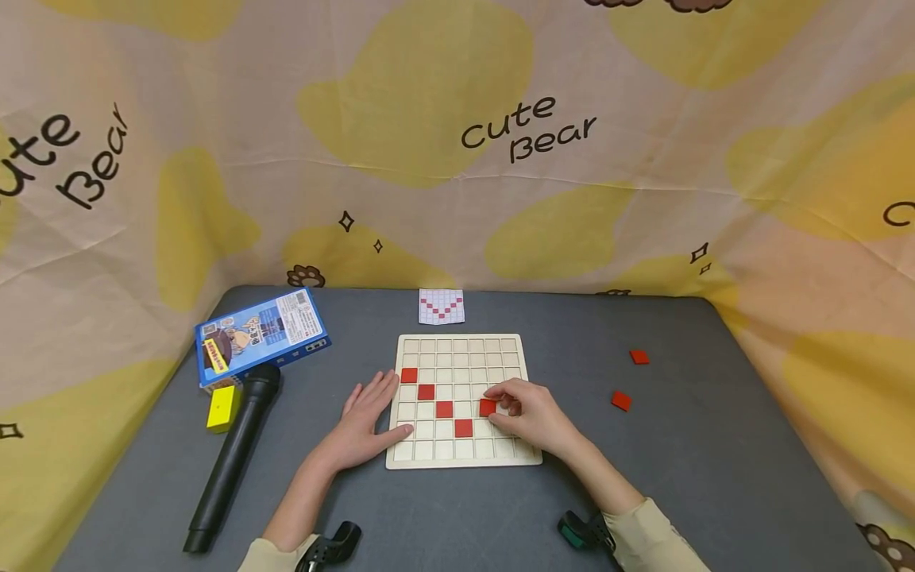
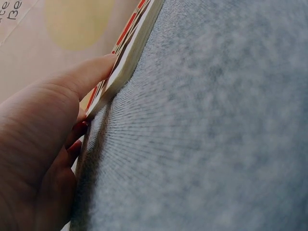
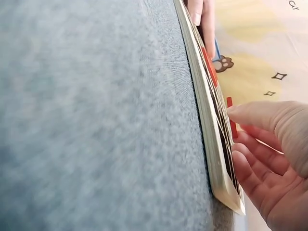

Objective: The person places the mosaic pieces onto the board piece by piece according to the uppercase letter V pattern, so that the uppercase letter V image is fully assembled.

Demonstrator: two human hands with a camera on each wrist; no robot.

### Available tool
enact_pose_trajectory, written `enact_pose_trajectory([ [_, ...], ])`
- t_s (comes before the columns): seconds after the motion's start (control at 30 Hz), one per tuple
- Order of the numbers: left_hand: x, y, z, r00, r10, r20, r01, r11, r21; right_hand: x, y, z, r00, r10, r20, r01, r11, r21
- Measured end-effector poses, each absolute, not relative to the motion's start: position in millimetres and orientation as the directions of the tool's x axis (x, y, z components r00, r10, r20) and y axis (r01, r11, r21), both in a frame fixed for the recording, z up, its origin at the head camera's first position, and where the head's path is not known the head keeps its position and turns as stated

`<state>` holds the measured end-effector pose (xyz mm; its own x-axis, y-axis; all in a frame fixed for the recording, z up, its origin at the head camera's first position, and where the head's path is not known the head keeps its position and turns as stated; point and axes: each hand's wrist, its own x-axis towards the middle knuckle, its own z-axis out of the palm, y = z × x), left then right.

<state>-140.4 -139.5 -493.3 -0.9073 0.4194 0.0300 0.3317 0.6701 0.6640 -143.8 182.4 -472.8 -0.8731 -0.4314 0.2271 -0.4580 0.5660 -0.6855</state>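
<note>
A cream grid board [image 1: 424, 453] lies on the table, with several red square tiles [image 1: 445, 409] set in a slanting line that descends to the right. My right hand [image 1: 532, 411] pinches another red tile [image 1: 488, 407] between thumb and fingers, over the board's right half. In the right wrist view that held tile [image 3: 232, 118] stands slightly above the grid surface. My left hand [image 1: 363, 429] rests along the board's left edge, fingers straight, its thumb [image 2: 96, 72] lying on the rim.
Two loose red tiles lie on the right, one farther back [image 1: 639, 357] and one nearer [image 1: 621, 400]. Behind the board is a small pattern card [image 1: 441, 307]. At left are a blue box [image 1: 264, 334], a yellow block [image 1: 224, 409] and a black microphone [image 1: 232, 461]. A printed cloth [image 1: 429, 230] hangs behind.
</note>
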Motion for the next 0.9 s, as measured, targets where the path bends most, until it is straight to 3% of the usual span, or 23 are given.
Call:
enact_pose_trajectory([
  [0.9,-139.5,-139.0,-492.6,-0.909,0.415,0.027,0.327,0.673,0.663,-146.4,178.4,-475.7,-0.854,-0.454,0.254,-0.491,0.542,-0.682],
])
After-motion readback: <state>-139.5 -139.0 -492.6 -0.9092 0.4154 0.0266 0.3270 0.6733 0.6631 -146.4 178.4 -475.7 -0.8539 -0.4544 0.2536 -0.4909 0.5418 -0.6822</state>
